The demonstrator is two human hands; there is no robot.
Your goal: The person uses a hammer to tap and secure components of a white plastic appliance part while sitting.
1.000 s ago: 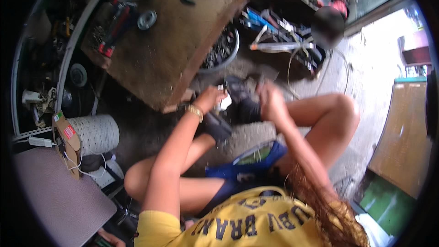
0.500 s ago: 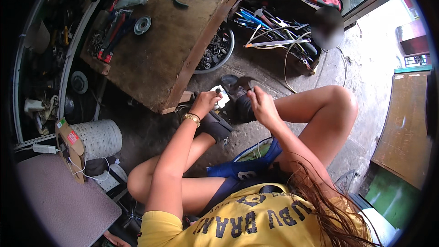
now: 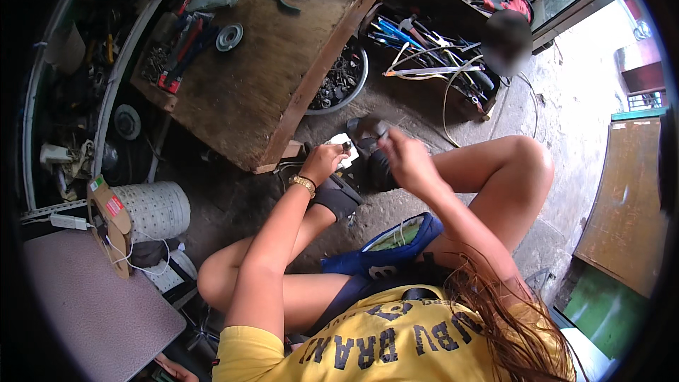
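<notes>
My left hand (image 3: 322, 165) pinches a small dark part (image 3: 346, 147) on a white block (image 3: 348, 160) low between my feet. Just to its right, my right hand (image 3: 410, 159) is closed round a hammer (image 3: 371, 129), its head raised near the block and slightly blurred. My dark footwear (image 3: 336, 200) is beside the work. A blue bag-like item (image 3: 417, 233) lies between my legs. The exact shape of the small part is hidden by my fingers.
A wooden workbench (image 3: 247, 92) with pliers and tools stands ahead, beside a basin of metal bits (image 3: 332, 81) and a tool crate (image 3: 438, 53). A spool (image 3: 152, 209) and padded seat (image 3: 99, 290) are left. Another person's hand (image 3: 177, 368) shows at lower left.
My right hand and the hammer have moved up and down between frames, the hammer head now tilted further left. My left hand stays at the white block with only slight shifts.
</notes>
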